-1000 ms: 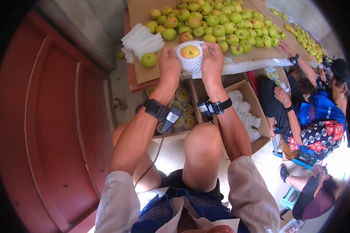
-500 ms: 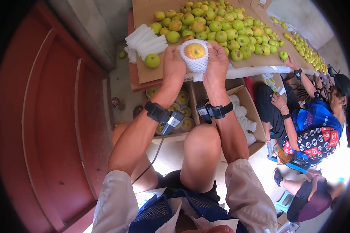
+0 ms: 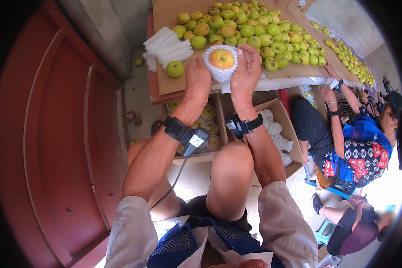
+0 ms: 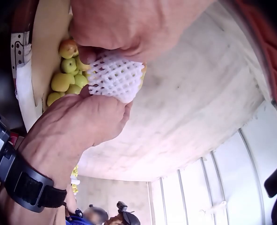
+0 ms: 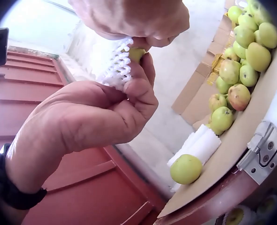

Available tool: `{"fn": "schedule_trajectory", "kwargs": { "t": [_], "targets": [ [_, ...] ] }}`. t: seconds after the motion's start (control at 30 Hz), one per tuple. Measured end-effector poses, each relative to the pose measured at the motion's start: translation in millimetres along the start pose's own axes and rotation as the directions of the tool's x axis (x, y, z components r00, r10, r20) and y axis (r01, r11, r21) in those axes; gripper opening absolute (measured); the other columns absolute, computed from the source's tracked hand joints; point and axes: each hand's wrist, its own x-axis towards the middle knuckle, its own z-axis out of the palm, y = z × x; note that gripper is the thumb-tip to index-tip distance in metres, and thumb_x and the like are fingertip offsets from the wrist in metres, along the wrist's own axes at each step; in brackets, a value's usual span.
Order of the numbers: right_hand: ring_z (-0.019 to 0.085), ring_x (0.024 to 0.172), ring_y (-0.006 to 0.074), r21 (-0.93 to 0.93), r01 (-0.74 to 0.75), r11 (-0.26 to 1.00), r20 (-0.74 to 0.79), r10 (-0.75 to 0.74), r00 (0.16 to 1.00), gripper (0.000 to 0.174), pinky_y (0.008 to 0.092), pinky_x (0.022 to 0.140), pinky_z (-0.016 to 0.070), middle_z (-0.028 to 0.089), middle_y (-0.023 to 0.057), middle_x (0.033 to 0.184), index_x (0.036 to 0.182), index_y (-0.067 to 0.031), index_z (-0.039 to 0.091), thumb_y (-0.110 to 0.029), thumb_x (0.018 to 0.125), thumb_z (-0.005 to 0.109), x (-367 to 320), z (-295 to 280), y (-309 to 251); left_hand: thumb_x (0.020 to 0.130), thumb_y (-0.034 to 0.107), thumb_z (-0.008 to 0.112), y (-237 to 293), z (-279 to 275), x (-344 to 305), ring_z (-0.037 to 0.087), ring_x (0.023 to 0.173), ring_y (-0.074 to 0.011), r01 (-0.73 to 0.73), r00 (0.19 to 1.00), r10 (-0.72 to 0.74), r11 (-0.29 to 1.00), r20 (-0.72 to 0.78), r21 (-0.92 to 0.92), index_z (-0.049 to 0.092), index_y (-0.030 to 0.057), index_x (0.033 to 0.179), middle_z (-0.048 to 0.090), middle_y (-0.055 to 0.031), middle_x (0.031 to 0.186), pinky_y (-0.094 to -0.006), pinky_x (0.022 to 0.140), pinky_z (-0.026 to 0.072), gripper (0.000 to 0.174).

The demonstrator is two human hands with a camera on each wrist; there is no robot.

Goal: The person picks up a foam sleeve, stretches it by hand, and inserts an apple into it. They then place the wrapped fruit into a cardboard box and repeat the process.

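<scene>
Between both hands is a yellow-red apple [image 3: 221, 58] in a white foam net [image 3: 220, 74], held upright above the table's front edge, its top bare. The left hand [image 3: 197, 79] grips the net's left side, its fingertips mostly hidden behind. On the other side the right hand [image 3: 245, 73] holds the net with thumb and fingers. Both wrist views show the white mesh [image 4: 114, 77] [image 5: 116, 65] pinched between the two hands. A single green apple [image 3: 175, 69] lies near the left hand, beside a stack of white foam nets [image 3: 167, 46].
Many green apples [image 3: 259, 33] cover the cardboard-topped table. Under its edge stand a box of netted apples [image 3: 212, 142] and a box of white foam pieces [image 3: 276, 129]. Another person [image 3: 366, 147] sits at the right, reaching to the table. A red door [image 3: 62, 147] is at the left.
Both hands and the netted apple have shifted slightly; the right hand's fingers now stand higher beside the net. The seated person's other hand has risen from the lap towards the table.
</scene>
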Motion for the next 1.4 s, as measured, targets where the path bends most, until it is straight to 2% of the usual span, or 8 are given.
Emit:
{"fn": "schedule_trajectory", "kwargs": {
  "t": [0.27, 0.57, 0.77, 1.07, 1.23, 1.3, 1.37, 1.4],
  "targets": [
    [0.063, 0.090, 0.0226, -0.521, 0.352, 0.778, 0.234, -0.267, 0.935, 0.020, 0.0304, 0.083, 0.0500, 0.063, 0.0115, 0.101, 0.114, -0.0034, 0.061, 0.000, 0.097, 0.052, -3, -10, -19, 0.105, 0.029, 0.046, -4, -10, 20, 0.057, 0.088, -0.0132, -0.221, 0.972, 0.229, 0.967, -0.057, 0.131, 0.059, -0.0035, 0.103, 0.064, -0.0093, 0.095, -0.0309, 0.079, 0.0473, 0.035],
    [0.064, 0.081, 0.0223, -0.412, 0.090, 0.907, 0.389, 0.086, 0.917, 0.032, 0.0326, 0.071, 0.0515, 0.063, 0.0139, 0.102, 0.117, -0.0020, 0.059, 0.006, 0.086, 0.057, -11, -19, -67, 0.106, 0.037, 0.053, 8, -24, 16, 0.061, 0.086, -0.0089, -0.159, 0.987, 0.160, 0.987, 0.034, -0.024, 0.065, 0.0023, 0.106, 0.066, -0.0016, 0.096, -0.0259, 0.077, 0.0502, 0.037],
    [0.064, 0.085, 0.0192, -0.544, 0.200, 0.815, 0.481, 0.107, 0.870, 0.032, 0.0314, 0.072, 0.0517, 0.064, 0.0136, 0.106, 0.117, 0.0011, 0.057, 0.005, 0.086, 0.059, -16, -27, -90, 0.105, 0.039, 0.055, 10, -35, 10, 0.062, 0.083, -0.0091, -0.206, 0.965, 0.205, 0.979, 0.165, -0.013, 0.065, 0.0012, 0.108, 0.067, -0.0022, 0.094, -0.0250, 0.075, 0.0516, 0.039],
    [0.063, 0.100, 0.0167, -0.449, -0.325, 0.832, 0.535, 0.542, 0.649, 0.053, 0.0300, 0.082, 0.0519, 0.063, 0.0129, 0.120, 0.133, 0.0015, 0.051, -0.010, 0.087, 0.074, -5, -23, -142, 0.105, 0.039, 0.055, 17, -54, 15, 0.063, 0.086, -0.0094, -0.248, 0.939, 0.198, 0.956, 0.280, 0.157, 0.066, -0.0003, 0.110, 0.068, -0.0027, 0.098, -0.0258, 0.077, 0.0516, 0.041],
    [0.064, 0.108, 0.0220, -0.411, 0.059, 0.910, 0.648, 0.246, 0.721, 0.065, 0.0327, 0.089, 0.0521, 0.066, 0.0173, 0.119, 0.129, 0.0022, 0.054, -0.027, 0.079, 0.085, -15, -20, -88, 0.104, 0.040, 0.049, 14, -60, 17, 0.066, 0.069, -0.0207, -0.368, 0.918, 0.269, 0.851, 0.291, 0.375, 0.069, -0.0049, 0.102, 0.072, -0.0125, 0.079, -0.0350, 0.068, 0.0509, 0.049],
    [0.064, 0.106, 0.0258, -0.446, 0.222, 0.867, 0.712, 0.193, 0.675, 0.069, 0.0347, 0.087, 0.0518, 0.063, 0.0155, 0.120, 0.139, -0.0033, 0.046, -0.022, 0.081, 0.079, -22, -11, -87, 0.104, 0.023, 0.049, -1, -72, 21, 0.067, 0.094, -0.0219, -0.299, 0.940, 0.178, 0.840, 0.291, 0.452, 0.067, -0.0028, 0.107, 0.071, -0.0134, 0.100, -0.0331, 0.080, 0.0511, 0.032],
    [0.065, 0.100, 0.0313, -0.513, 0.463, 0.723, 0.729, 0.083, 0.679, 0.056, 0.0388, 0.086, 0.0518, 0.066, 0.0189, 0.108, 0.131, -0.0033, 0.054, -0.020, 0.081, 0.075, -24, 0, -94, 0.105, 0.042, 0.043, 21, -71, 21, 0.066, 0.090, -0.0280, -0.467, 0.880, 0.379, 0.588, 0.285, 0.660, 0.066, -0.0049, 0.102, 0.070, -0.0196, 0.095, -0.0409, 0.083, 0.0494, 0.052],
    [0.056, 0.118, 0.0397, -0.589, 0.307, 0.748, 0.688, 0.264, 0.676, 0.063, 0.0438, 0.100, 0.0455, 0.059, 0.0243, 0.123, 0.131, -0.0034, 0.052, -0.025, 0.078, 0.078, -26, 3, -99, 0.105, 0.041, 0.044, 18, -74, 21, 0.066, 0.090, -0.0287, -0.482, 0.873, 0.386, 0.591, 0.297, 0.647, 0.066, -0.0049, 0.102, 0.070, -0.0198, 0.095, -0.0408, 0.083, 0.0493, 0.051]
  ]
}}
